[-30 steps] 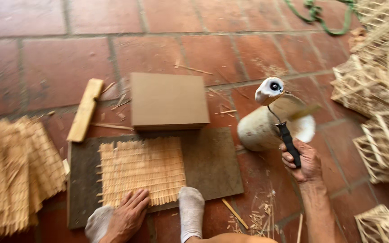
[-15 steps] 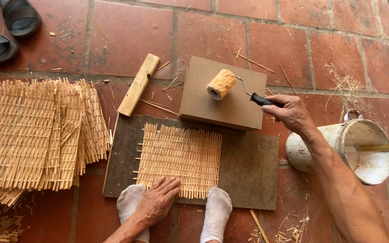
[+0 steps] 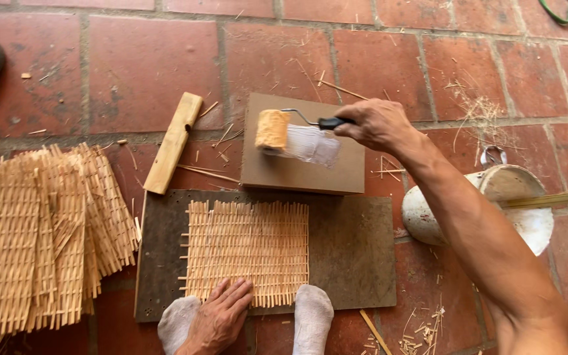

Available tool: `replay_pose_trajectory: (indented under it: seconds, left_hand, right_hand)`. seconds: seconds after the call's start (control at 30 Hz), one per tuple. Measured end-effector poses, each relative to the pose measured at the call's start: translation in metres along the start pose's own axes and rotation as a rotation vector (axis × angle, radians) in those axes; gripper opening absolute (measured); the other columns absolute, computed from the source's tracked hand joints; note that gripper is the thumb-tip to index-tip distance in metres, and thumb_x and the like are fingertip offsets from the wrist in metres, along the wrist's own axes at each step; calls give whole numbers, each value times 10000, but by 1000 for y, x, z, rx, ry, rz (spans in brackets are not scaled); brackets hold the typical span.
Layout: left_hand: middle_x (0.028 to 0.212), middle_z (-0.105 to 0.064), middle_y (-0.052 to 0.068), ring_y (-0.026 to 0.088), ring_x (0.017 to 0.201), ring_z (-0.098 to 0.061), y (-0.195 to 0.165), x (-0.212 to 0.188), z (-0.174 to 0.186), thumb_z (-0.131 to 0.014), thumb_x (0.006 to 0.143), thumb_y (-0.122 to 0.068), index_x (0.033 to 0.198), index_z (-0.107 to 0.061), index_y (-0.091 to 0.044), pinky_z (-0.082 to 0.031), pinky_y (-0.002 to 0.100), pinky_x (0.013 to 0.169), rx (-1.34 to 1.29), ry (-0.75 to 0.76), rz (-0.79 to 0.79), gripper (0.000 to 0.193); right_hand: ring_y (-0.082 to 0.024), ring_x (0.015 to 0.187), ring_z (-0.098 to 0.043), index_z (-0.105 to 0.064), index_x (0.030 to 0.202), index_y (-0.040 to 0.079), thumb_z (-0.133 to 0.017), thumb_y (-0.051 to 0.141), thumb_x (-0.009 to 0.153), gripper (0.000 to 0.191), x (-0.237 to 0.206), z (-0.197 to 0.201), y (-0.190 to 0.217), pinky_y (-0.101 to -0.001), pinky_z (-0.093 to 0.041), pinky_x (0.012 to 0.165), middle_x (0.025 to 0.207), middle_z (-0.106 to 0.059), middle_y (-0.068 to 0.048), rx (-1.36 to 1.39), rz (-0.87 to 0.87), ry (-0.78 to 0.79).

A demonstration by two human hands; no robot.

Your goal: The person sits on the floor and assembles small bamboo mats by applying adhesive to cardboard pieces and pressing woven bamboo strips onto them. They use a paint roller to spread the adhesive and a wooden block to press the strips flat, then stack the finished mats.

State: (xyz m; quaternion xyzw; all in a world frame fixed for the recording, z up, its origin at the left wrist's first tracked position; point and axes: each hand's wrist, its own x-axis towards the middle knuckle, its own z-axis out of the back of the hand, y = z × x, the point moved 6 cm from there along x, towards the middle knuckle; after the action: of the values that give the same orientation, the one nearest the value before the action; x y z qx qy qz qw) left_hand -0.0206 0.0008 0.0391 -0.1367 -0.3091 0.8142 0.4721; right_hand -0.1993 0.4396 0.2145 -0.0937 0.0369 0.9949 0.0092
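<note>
At the far left a loose stack of pale woven bamboo mats (image 3: 41, 243) is lying on the red brick floor (image 3: 152, 59), with a short light wooden block (image 3: 173, 142) resting beside it. The person's left hand (image 3: 218, 319) is pressing flat, fingers spread, on the near edge of a single woven bamboo mat (image 3: 248, 253), which is sitting on a dark rectangular board (image 3: 353, 256); two feet in white socks (image 3: 312, 315) are bracing the same edge. Just beyond, the right hand (image 3: 376, 123) is gripping the black handle of a small yellow foam roller (image 3: 272, 129), fingers wrapped tight, and the roller is touching a brown cardboard-coloured panel (image 3: 297, 172), where a streak of white glue (image 3: 311, 144) is showing. To the right a tilted white bucket (image 3: 488, 207) is lying with a bamboo stick across its mouth.

The likely risks: the panel is lying loose, so a hard stroke could push it across the bricks; wet glue may pick up the straw scraps scattered nearby.
</note>
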Motion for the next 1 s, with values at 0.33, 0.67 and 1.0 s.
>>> replay_pose_trajectory:
  seconds: [0.33,0.67,1.0]
  left_hand:
    - [1417,-611,79,246,1363,-508,6,-4,-11,-665,927,-200,1232,-677,-59,-315,478,1169,-19,40,20,337]
    - [1472,-547,87,263,1397,-440,16,-9,-25,-710,903,-272,1280,-652,-71,-270,469,1182,-11,107,40,431]
    - [1475,-548,121,281,1405,-446,16,-6,-21,-702,920,-226,1251,-663,-43,-269,481,1183,-68,116,28,380]
  right_hand:
    - [-115,877,-626,-765,1214,357,-623,647,880,464,-52,39,-117,-324,-291,737,1074,-801,26,-205,-396,262]
    - [-150,883,-634,-752,1231,367,-637,548,928,372,45,14,-24,-390,-284,835,1080,-783,61,-68,-186,178]
    - [-188,993,-650,-780,1173,304,-673,563,907,386,-5,31,-77,-494,-340,963,1114,-774,27,62,-359,115]
